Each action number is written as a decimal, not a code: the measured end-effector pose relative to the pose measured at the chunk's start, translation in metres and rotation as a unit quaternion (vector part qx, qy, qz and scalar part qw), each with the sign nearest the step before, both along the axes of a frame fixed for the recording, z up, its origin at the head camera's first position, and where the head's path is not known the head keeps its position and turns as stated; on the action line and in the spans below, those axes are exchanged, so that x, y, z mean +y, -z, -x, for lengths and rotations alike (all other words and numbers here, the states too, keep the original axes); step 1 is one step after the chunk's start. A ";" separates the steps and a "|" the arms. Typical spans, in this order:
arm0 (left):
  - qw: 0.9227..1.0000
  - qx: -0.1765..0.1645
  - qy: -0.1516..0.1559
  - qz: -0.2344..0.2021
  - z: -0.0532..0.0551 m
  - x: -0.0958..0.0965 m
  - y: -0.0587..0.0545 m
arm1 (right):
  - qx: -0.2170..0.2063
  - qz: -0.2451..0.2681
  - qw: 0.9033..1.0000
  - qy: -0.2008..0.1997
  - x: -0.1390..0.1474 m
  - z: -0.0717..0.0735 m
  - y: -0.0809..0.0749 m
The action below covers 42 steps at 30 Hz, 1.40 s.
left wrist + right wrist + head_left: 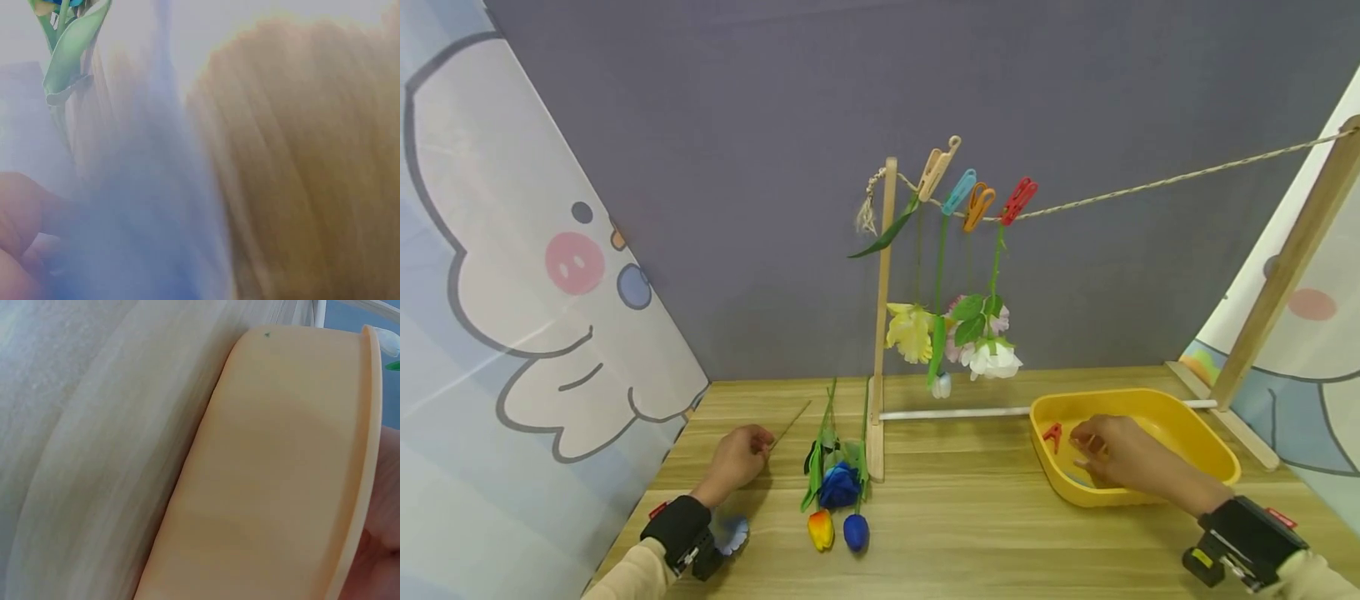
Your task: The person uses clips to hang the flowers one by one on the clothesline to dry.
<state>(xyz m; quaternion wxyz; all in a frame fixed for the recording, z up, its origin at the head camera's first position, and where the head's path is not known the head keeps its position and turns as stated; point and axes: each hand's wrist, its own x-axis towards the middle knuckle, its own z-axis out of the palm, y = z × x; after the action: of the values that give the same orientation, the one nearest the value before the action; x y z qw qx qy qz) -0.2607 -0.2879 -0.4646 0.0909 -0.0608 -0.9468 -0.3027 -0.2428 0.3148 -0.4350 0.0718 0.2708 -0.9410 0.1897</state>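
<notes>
My left hand (739, 457) pinches the thin stem (788, 425) of a pale blue artificial flower (732, 536), whose head hangs beside the wrist camera. In the left wrist view, a blurred blue shape covers much of the picture, with part of the hand (22, 231) at its left. My right hand (1116, 450) reaches into a yellow plastic basket (1213, 446), fingers loosely bent and spread. Beside its fingertips lies a red clothespin (1054, 437), and a bit of blue shows below them. The basket's wall (269, 456) hides most of this hand in the right wrist view.
Left of the wooden post (883, 292) lie a blue rose (839, 485), an orange-yellow tulip (821, 530) and a blue tulip (856, 532). Clothespins, including a red one (1018, 201), hold several flowers upside down on a rope (1180, 179). A white rod (955, 413) crosses behind.
</notes>
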 end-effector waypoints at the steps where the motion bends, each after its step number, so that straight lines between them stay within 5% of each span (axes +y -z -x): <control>1: 1.000 0.001 0.002 0.001 0.001 0.000 0.000 | 0.001 -0.003 1.000 0.002 0.000 0.000 0.001; 13: 0.999 -0.034 0.004 -0.009 -0.002 0.008 0.000 | -0.009 -0.018 0.998 0.060 -0.005 0.002 0.006; 29: 1.000 0.002 0.005 0.011 -0.003 0.010 0.005 | -0.014 -0.014 0.998 0.064 -0.002 0.002 0.004; 42: 0.997 0.022 -0.003 -0.069 -0.010 0.033 -0.036 | 0.010 0.020 0.993 0.116 -0.006 0.000 -0.014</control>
<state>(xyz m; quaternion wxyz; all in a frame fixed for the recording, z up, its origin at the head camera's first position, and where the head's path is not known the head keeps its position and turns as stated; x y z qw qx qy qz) -0.2511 -0.2545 -0.4285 0.1168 -0.0586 -0.9214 -0.3659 -0.2430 0.3086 -0.4212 0.1082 0.1603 -0.9613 0.1962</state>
